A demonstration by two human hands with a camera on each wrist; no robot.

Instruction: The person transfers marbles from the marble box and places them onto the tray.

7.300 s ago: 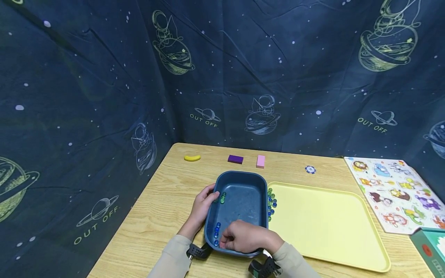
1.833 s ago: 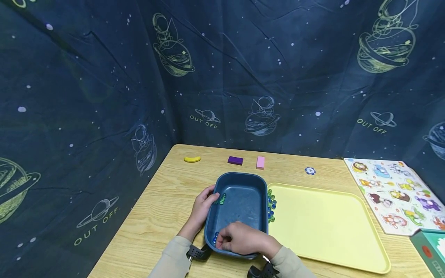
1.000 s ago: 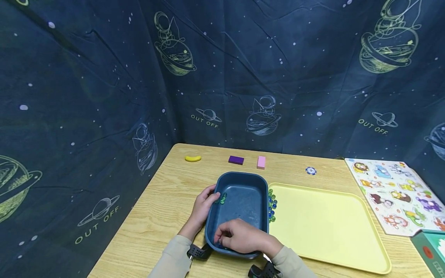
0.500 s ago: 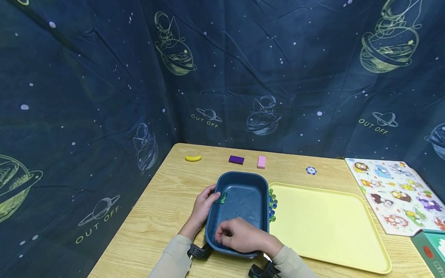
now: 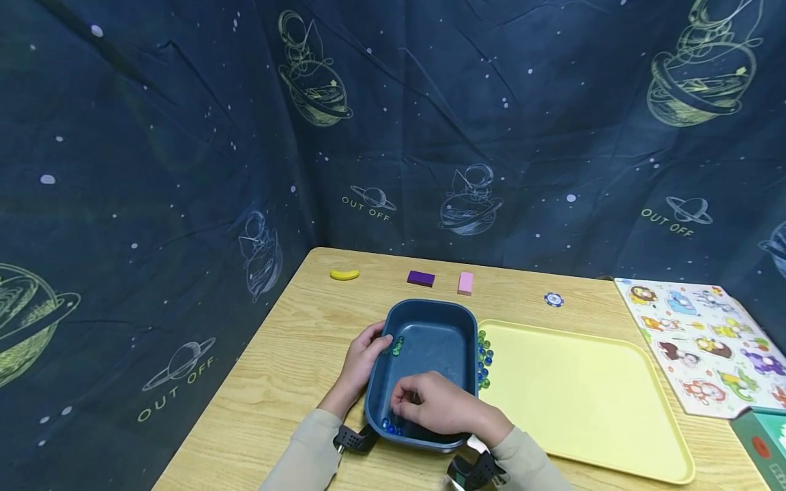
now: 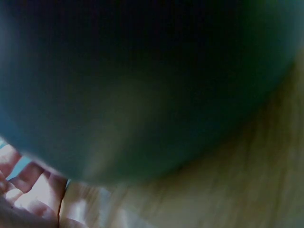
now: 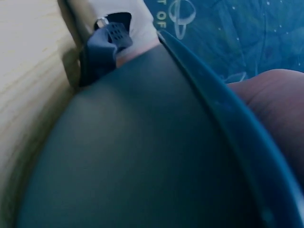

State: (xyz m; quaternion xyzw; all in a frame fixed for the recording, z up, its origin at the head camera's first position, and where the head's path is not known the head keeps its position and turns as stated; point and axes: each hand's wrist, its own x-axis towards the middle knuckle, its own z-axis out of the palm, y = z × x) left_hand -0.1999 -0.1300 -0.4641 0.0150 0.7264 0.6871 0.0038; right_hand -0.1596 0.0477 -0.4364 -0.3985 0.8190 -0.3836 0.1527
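Observation:
A deep blue plastic bin [image 5: 432, 305] stands on the table, its outer wall [image 7: 123, 156] filling much of the right wrist view. My left hand [image 5: 364, 351] grips its left side, thumb over the rim and fingers mostly hidden outside. Inside, my right hand [image 5: 432, 402] hovers above the near half with bent fingers; whether anything sits between the fingertips is not visible. Several blue marbles [image 5: 390, 427] lie in the bin's near left corner, partly below that hand. Green marbles [image 5: 397, 346] cluster by the left wall, near my left thumb.
A yellow tray [image 5: 577, 395] lies right of the bin, with several green and blue marbles [image 5: 485, 358] along its left edge. Behind are a yellow banana-shaped piece [image 5: 344, 275], purple block [image 5: 420, 278], pink block [image 5: 465, 283] and poker chip [image 5: 554, 299]. An animal puzzle board [image 5: 706, 341] and green box [image 5: 761, 443] stand right.
My right hand has risen and shifted right, away from the bin's near left corner, uncovering the blue marbles, which are now more bunched than the earlier row. My left hand keeps its grip.

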